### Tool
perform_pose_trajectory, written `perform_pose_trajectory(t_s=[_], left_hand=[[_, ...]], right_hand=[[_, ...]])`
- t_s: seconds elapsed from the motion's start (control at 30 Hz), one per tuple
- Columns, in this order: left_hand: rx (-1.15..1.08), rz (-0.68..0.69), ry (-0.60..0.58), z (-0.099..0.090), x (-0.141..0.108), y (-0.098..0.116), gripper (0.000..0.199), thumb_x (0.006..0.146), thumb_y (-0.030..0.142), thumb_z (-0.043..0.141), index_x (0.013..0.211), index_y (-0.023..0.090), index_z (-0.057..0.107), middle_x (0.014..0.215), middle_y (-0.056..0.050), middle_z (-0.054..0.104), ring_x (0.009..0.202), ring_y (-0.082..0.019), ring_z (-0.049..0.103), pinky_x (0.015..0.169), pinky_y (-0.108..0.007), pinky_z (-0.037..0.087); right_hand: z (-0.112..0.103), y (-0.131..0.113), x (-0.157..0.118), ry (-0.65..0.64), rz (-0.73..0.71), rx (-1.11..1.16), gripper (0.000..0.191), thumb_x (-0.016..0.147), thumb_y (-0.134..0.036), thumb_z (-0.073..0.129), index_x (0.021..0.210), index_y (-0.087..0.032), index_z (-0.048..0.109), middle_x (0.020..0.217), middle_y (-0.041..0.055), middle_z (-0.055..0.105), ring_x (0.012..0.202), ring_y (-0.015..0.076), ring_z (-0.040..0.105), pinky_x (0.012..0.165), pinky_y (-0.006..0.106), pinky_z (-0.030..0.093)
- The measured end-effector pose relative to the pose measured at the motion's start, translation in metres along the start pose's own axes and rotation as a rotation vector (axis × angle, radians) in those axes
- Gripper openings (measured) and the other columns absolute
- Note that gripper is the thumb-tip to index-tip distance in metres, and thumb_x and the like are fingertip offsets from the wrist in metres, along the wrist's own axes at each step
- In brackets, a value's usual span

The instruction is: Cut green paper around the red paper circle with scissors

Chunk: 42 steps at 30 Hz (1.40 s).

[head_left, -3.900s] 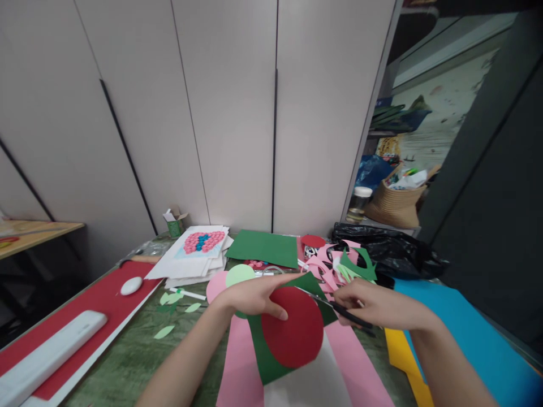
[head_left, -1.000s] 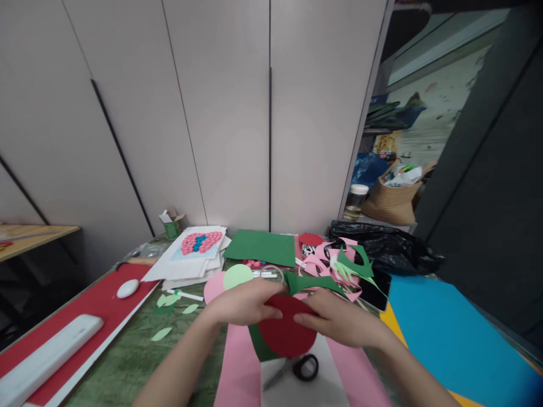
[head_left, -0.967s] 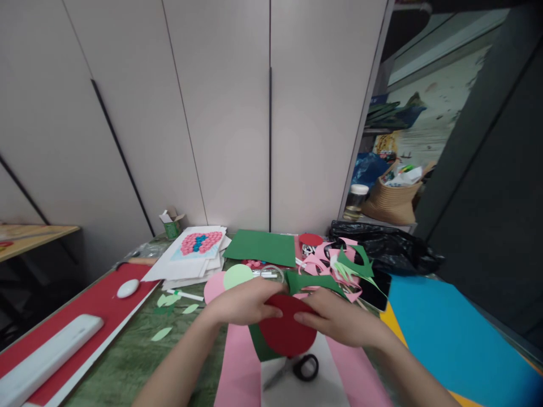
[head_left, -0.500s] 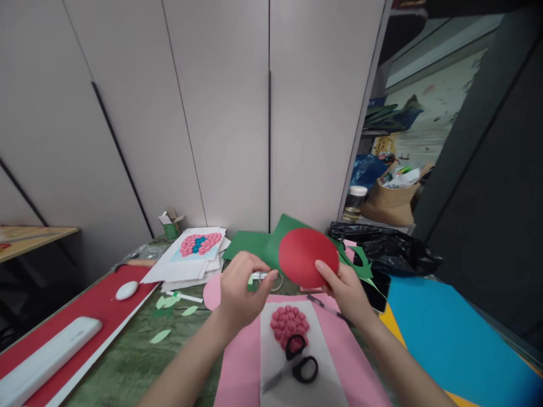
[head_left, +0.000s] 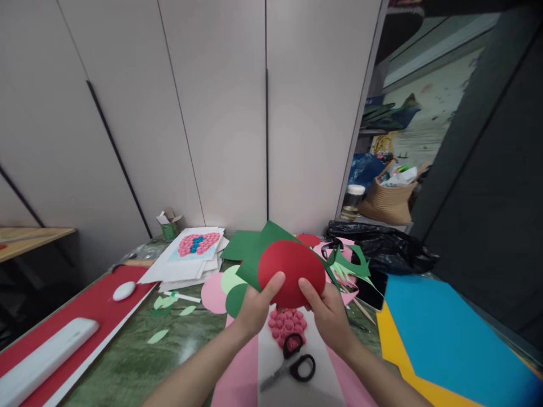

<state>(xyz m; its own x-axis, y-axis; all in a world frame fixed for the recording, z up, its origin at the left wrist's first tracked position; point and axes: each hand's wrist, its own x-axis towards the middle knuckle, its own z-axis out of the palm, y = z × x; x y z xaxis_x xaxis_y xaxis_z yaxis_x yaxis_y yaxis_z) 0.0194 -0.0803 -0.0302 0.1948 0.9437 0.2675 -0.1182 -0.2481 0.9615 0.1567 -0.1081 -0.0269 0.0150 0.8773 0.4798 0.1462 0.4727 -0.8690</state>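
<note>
Both hands hold a red paper circle (head_left: pixel 292 261) with a green sheet (head_left: pixel 250 265) behind it. My left hand (head_left: pixel 258 302) pinches its lower left edge, thumb on the front. My right hand (head_left: pixel 326 311) grips the lower right the same way. Below them, a white sheet (head_left: pixel 314 362) on pink paper bears a cluster of pink rolled pieces (head_left: pixel 287 325) and black-handled scissors (head_left: pixel 292 364). A pink circle (head_left: pixel 213 293), a light green circle (head_left: pixel 231 279) and a dark green circle (head_left: pixel 236 299) lie left of the hands.
White sheets with a pink and blue design (head_left: pixel 198 244) lie back left. Small green leaf shapes (head_left: pixel 158 336) are nearer. Right are paper scraps (head_left: pixel 354 260), a phone (head_left: pixel 373 289), a black plastic bag (head_left: pixel 382 249) and blue paper (head_left: pixel 449 328). Red paper (head_left: pixel 106 308) lies left.
My left hand has moved up and right onto the red circle, its fingers now closed on it. The circle and green sheet have moved left and down with my right hand. Circles and scraps are newly uncovered.
</note>
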Motion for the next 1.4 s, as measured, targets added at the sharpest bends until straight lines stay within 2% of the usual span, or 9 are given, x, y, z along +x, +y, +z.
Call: perform_pose_trajectory(t_s=[0.13, 0.27, 0.37, 0.47, 0.7, 0.9, 1.07, 1.17, 1.4], left_hand=[[-0.054, 0.02, 0.072, 0.003, 0.0, 0.0, 0.029, 0.077, 0.042, 0.054, 0.063, 0.017, 0.052, 0.049, 0.002, 0.052, 0.043, -0.012, 0.048, 0.043, -0.024, 0.041], [0.014, 0.091, 0.126, 0.002, 0.0, 0.001, 0.025, 0.075, 0.038, 0.057, 0.059, 0.019, 0.057, 0.048, -0.001, 0.056, 0.058, -0.018, 0.058, 0.059, -0.029, 0.047], [0.021, 0.101, 0.132, 0.001, 0.0, 0.001, 0.023, 0.073, 0.036, 0.059, 0.057, 0.02, 0.059, 0.047, -0.002, 0.057, 0.067, -0.021, 0.061, 0.065, -0.031, 0.048], [0.003, 0.092, 0.129, 0.002, -0.001, 0.002, 0.021, 0.072, 0.036, 0.061, 0.059, 0.019, 0.061, 0.048, -0.002, 0.058, 0.063, -0.021, 0.06, 0.064, -0.032, 0.047], [-0.017, 0.032, 0.068, 0.005, 0.001, 0.005, 0.034, 0.076, 0.041, 0.056, 0.052, 0.018, 0.051, 0.039, 0.002, 0.049, 0.037, -0.012, 0.045, 0.041, -0.025, 0.037], [-0.192, 0.07, -0.055, 0.0, 0.005, -0.004, 0.036, 0.079, 0.048, 0.049, 0.066, 0.015, 0.052, 0.05, 0.001, 0.05, 0.042, -0.011, 0.046, 0.042, -0.024, 0.037], [-0.262, 0.094, -0.122, -0.006, 0.008, -0.008, 0.045, 0.084, 0.049, 0.038, 0.058, 0.014, 0.05, 0.049, 0.0, 0.048, 0.043, -0.01, 0.047, 0.042, -0.023, 0.035], [-0.265, 0.095, -0.141, -0.007, 0.01, -0.004, 0.04, 0.085, 0.043, 0.042, 0.06, 0.014, 0.051, 0.05, 0.0, 0.05, 0.044, -0.01, 0.049, 0.043, -0.023, 0.036], [-0.158, 0.061, -0.119, -0.003, 0.009, 0.004, 0.022, 0.078, 0.033, 0.056, 0.069, 0.013, 0.053, 0.054, 0.001, 0.053, 0.045, -0.011, 0.05, 0.043, -0.023, 0.037]], right_hand=[[0.001, 0.001, 0.0, -0.002, 0.0, 0.078, 0.028, 0.086, -0.034, 0.045, 0.062, -0.019, 0.048, 0.053, -0.0032, 0.039, 0.048, 0.0102, 0.033, 0.044, 0.022, 0.029], [0.002, 0.0, 0.001, -0.021, 0.034, 0.161, 0.025, 0.086, -0.034, 0.047, 0.066, -0.019, 0.05, 0.054, -0.0035, 0.039, 0.047, 0.0097, 0.031, 0.043, 0.023, 0.027], [0.001, 0.0, 0.002, -0.017, 0.059, 0.208, 0.027, 0.085, -0.036, 0.048, 0.065, -0.019, 0.051, 0.053, -0.0038, 0.038, 0.046, 0.0095, 0.029, 0.042, 0.023, 0.026], [0.0, 0.002, 0.004, 0.008, 0.068, 0.21, 0.029, 0.085, -0.038, 0.047, 0.064, -0.018, 0.052, 0.052, -0.0032, 0.04, 0.046, 0.0097, 0.029, 0.041, 0.023, 0.025], [-0.002, 0.007, 0.005, 0.006, 0.031, 0.13, 0.03, 0.088, -0.036, 0.042, 0.076, -0.017, 0.062, 0.057, -0.0002, 0.05, 0.046, 0.0106, 0.034, 0.042, 0.023, 0.028], [-0.004, 0.005, 0.007, -0.026, 0.016, 0.154, 0.032, 0.089, -0.036, 0.04, 0.081, -0.019, 0.065, 0.061, 0.0016, 0.057, 0.048, 0.0125, 0.042, 0.049, 0.025, 0.038], [-0.008, 0.008, 0.008, 0.018, 0.055, 0.153, 0.03, 0.087, -0.038, 0.043, 0.083, -0.019, 0.066, 0.065, 0.0018, 0.059, 0.049, 0.0127, 0.045, 0.05, 0.025, 0.04], [-0.01, 0.008, 0.009, 0.029, 0.081, 0.121, 0.031, 0.087, -0.04, 0.043, 0.083, -0.018, 0.066, 0.063, 0.0016, 0.059, 0.046, 0.0119, 0.043, 0.044, 0.024, 0.036], [-0.007, 0.005, 0.009, -0.004, 0.115, 0.209, 0.03, 0.086, -0.04, 0.045, 0.089, -0.018, 0.065, 0.075, 0.0043, 0.062, 0.062, 0.0149, 0.052, 0.049, 0.022, 0.04]])
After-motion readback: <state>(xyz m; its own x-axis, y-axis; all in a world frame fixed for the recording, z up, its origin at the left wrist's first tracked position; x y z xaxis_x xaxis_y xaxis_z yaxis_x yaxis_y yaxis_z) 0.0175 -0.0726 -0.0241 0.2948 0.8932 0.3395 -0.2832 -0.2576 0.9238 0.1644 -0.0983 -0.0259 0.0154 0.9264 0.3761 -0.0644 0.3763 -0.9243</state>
